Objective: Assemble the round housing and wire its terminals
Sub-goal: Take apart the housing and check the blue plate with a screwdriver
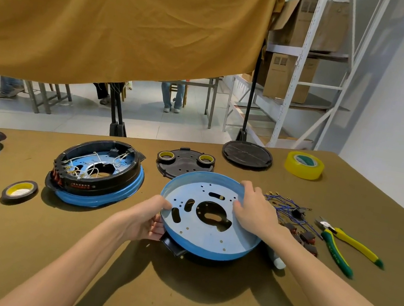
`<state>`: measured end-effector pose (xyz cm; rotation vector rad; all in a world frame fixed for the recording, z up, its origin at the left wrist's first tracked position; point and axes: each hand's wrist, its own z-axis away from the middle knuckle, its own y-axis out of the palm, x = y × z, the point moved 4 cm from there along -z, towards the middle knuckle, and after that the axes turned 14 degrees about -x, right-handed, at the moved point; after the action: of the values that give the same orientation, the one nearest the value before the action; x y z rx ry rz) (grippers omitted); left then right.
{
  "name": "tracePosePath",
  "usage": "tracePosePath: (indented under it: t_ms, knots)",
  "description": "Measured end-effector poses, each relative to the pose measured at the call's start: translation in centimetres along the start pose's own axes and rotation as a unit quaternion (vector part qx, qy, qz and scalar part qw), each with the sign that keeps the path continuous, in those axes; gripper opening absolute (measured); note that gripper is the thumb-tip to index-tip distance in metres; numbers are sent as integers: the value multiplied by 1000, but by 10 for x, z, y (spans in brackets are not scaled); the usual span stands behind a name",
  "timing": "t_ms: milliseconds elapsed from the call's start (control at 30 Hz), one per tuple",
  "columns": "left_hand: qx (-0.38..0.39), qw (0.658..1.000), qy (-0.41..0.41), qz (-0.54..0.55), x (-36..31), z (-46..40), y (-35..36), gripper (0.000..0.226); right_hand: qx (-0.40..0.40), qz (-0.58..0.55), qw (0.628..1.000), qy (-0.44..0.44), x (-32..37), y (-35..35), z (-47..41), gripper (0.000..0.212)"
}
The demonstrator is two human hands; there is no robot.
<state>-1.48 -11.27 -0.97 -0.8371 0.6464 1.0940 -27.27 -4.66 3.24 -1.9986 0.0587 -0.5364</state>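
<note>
olive table: both hands hold blue housing rim.

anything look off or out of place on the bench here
Nothing looks damaged or spilled. The blue pan sits tilted, but only because the left hand and right hand are gripping its rim. One small oddity: a white cylinder lies half hidden under its right edge.
</note>
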Motion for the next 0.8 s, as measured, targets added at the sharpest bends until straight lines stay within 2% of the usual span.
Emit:
tracePosePath:
  t_ms: [67, 133, 233, 400, 500, 567, 667, 733, 800]
  knots:
    - [1, 1000, 2, 11, 1, 0, 1, 26, -8, -75, 995, 61, -6, -5, -1, 45]
    - [-4, 1000, 10, 17, 2, 1, 2, 25, -55, -113, 986, 113, -18, -15, 1, 38]
    - [-15, 1000, 17, 21, 4, 2, 3, 24, -77, -21, 989, 123, -42, -25, 13, 27]
    - [-29, 999, 20, 27, 6, 6, 4, 24, 32, 86, 987, 132, -69, -28, 38, 17]
    - [-30, 999, 9, 33, 7, 8, 2, 25, 105, 104, 982, 116, -67, -29, 54, 25]
    - [-21, 999, 9, 31, 6, 11, 1, 27, 127, 114, 981, 94, -63, -28, 64, 32]
    - [-5, 999, 8, 33, 5, 16, 0, 28, 84, 76, 989, 94, -62, -33, 71, 24]
    - [-2, 999, 10, 32, 5, 17, -2, 32, 24, 40, 992, 114, -64, -45, 70, 16]
    - [-2, 1000, 14, 26, 6, 16, -2, 36, -56, 22, 991, 122, -66, -65, 65, 16]
